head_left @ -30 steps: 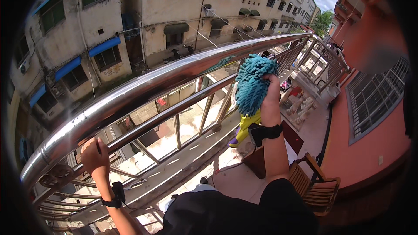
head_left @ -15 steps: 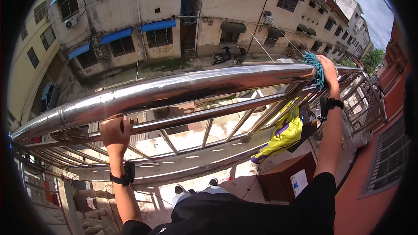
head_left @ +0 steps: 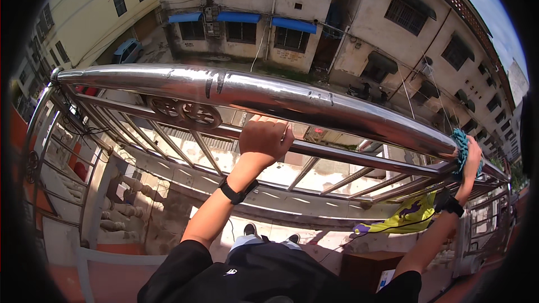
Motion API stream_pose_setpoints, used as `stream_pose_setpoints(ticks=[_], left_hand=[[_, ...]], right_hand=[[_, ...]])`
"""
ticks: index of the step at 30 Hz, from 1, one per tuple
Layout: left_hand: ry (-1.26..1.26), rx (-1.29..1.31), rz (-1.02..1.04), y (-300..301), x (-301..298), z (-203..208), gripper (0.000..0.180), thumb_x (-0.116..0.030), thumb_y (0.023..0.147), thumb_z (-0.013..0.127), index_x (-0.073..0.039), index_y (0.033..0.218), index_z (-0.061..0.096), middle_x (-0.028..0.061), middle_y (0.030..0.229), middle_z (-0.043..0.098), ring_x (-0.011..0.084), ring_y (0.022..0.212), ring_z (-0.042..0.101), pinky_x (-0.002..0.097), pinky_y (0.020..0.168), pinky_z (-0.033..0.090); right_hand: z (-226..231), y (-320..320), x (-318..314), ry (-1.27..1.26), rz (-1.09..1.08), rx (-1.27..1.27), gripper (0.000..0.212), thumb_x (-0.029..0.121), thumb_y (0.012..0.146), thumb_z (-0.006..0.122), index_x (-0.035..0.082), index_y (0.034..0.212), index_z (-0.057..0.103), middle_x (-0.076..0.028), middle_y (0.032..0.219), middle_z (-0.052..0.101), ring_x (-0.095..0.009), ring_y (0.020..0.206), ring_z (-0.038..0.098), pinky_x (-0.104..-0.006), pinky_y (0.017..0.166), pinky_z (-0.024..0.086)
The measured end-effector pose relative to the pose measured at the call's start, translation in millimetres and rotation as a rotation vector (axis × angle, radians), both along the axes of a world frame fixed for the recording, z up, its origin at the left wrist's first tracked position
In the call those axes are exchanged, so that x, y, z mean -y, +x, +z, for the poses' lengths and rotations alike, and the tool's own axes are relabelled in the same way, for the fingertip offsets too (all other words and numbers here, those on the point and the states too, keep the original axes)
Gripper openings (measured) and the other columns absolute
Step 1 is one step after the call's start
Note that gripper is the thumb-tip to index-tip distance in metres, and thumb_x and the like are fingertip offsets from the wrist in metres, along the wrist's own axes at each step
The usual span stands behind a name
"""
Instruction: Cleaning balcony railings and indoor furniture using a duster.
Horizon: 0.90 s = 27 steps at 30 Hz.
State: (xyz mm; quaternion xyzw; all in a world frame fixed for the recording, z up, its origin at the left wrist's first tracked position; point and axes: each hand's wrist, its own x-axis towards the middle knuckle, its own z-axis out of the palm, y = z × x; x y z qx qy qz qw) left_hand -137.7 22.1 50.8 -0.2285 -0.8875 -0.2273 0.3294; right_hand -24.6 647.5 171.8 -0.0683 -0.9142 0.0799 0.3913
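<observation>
A thick shiny steel handrail (head_left: 252, 91) arches across the view, with a thinner steel bar (head_left: 359, 159) beneath it. My left hand (head_left: 264, 140) is closed around this lower bar, just under the handrail. At the right, my right hand (head_left: 473, 160) presses a teal, shaggy chenille cloth (head_left: 460, 148) around the handrail; its fingers are partly hidden behind the cloth. Dark streaks (head_left: 216, 81) mark the handrail's upper face left of the middle. Each wrist wears a black strap with a small black device.
Below the railing, a yellow and purple cloth (head_left: 407, 217) hangs near a brown box-like piece of furniture (head_left: 365, 269). A thin dark cable crosses the pale floor by my feet. Beyond lie a lane, a parked blue car (head_left: 128, 50) and buildings with blue awnings (head_left: 238, 17).
The view has swung left, showing more of the railing's left end. Both hands keep their grips, the left on the lower bar and the right on the cloth at the handrail.
</observation>
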Motion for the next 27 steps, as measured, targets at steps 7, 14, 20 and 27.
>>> stream_pose_setpoints(ticks=[7, 14, 20, 27], left_hand=[[-0.003, -0.047, -0.049, -2.2, 14.0, 0.6, 0.023, -0.027, 0.088, 0.059, -0.008, 0.077, 0.066, 0.0103, 0.071, 0.065, 0.0296, 0.068, 0.063, 0.0400, 0.073, 0.050], [-0.044, -0.380, -0.104, -9.7, 7.9, -21.2, 0.017, -0.019, 0.087, 0.061, -0.006, 0.076, 0.058, 0.0102, 0.073, 0.063, 0.0284, 0.072, 0.063, 0.0419, 0.071, 0.050], [0.061, -0.108, -0.187, 1.3, 11.2, -1.5, 0.020, -0.018, 0.088, 0.061, -0.006, 0.073, 0.054, 0.0120, 0.069, 0.061, 0.0317, 0.068, 0.062, 0.0438, 0.070, 0.049], [0.031, 0.107, 0.001, 9.8, 0.9, -9.6, 0.015, -0.020, 0.086, 0.064, -0.005, 0.081, 0.063, 0.0149, 0.076, 0.064, 0.0335, 0.071, 0.062, 0.0433, 0.070, 0.049]], right_hand=[[28.2, -50.8, 433.7, 0.204, 0.281, -0.124, 0.026, 0.018, 0.090, 0.052, 0.000, 0.103, 0.066, -0.014, 0.098, 0.068, -0.033, 0.093, 0.061, -0.0435, 0.091, 0.043], [10.0, -117.0, 697.8, 0.220, 0.543, -0.284, 0.027, 0.029, 0.084, 0.060, 0.004, 0.093, 0.064, -0.011, 0.087, 0.061, -0.027, 0.085, 0.057, -0.0443, 0.083, 0.040], [1.3, -122.5, 712.7, 0.130, 0.649, -0.277, 0.032, 0.029, 0.084, 0.063, 0.002, 0.100, 0.065, -0.013, 0.092, 0.063, -0.029, 0.089, 0.058, -0.0449, 0.084, 0.043], [19.5, -68.4, 509.5, 0.191, 0.600, -0.251, 0.026, 0.023, 0.086, 0.062, 0.002, 0.102, 0.065, -0.013, 0.090, 0.064, -0.031, 0.084, 0.062, -0.0441, 0.080, 0.049]])
